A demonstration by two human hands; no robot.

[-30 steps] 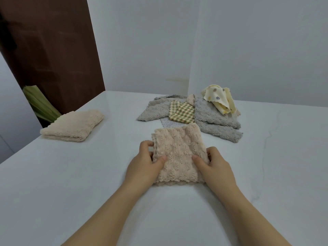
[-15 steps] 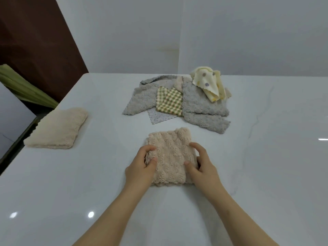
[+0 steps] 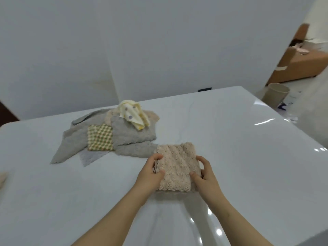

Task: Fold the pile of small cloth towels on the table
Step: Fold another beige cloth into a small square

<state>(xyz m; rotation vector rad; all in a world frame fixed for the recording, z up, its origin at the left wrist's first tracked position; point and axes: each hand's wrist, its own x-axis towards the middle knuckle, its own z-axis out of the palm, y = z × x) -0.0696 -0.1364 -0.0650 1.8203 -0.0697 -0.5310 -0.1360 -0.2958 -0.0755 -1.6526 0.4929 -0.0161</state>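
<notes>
A folded beige fluffy towel (image 3: 177, 166) lies on the white table (image 3: 239, 157) in front of me. My left hand (image 3: 150, 176) grips its left edge, thumb on top and fingers curled round the side. My right hand (image 3: 205, 176) grips its right edge the same way. Behind and to the left lies the pile of unfolded towels: grey fluffy ones (image 3: 131, 135), a green-and-yellow checked cloth (image 3: 100, 139) and a cream cloth with purple dots (image 3: 133, 114) on top.
At the far left edge of the view a corner of another beige towel (image 3: 2, 176) shows. Beyond the table's right edge stand a beige bin (image 3: 276, 94) on the floor and a brown sofa (image 3: 301, 64). White walls close the back.
My view has swung to the right, so the folded beige towel at the left has nearly left the frame. Both hands still hold the beige towel by its sides, now closer to the pile.
</notes>
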